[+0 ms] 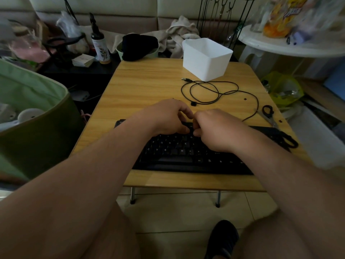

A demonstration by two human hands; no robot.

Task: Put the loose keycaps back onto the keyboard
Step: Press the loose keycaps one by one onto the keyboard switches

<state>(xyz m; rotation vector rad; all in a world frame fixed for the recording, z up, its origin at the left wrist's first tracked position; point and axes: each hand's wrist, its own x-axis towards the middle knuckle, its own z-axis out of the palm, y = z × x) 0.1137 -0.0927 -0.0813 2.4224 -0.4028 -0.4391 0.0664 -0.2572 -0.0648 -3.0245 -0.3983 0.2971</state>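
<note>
Keycaps lie loose on the surface (149, 86), one (245, 99) beyond the keyboard (186, 152). Left hand (168, 116) and right hand (216, 126), fingers curled, meet over its upper rows; any held cap is hidden. Align squarely, then press straight down.

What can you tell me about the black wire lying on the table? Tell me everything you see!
The black wire is thin and looks rubbery. It lies loose on the wooden table, curled into a few overlapping loops just in front of the white tub. One end has a small plug resting near the tub. The other end snakes to the right and back toward the keyboard, next to the scissors. No hand touches it.
</note>
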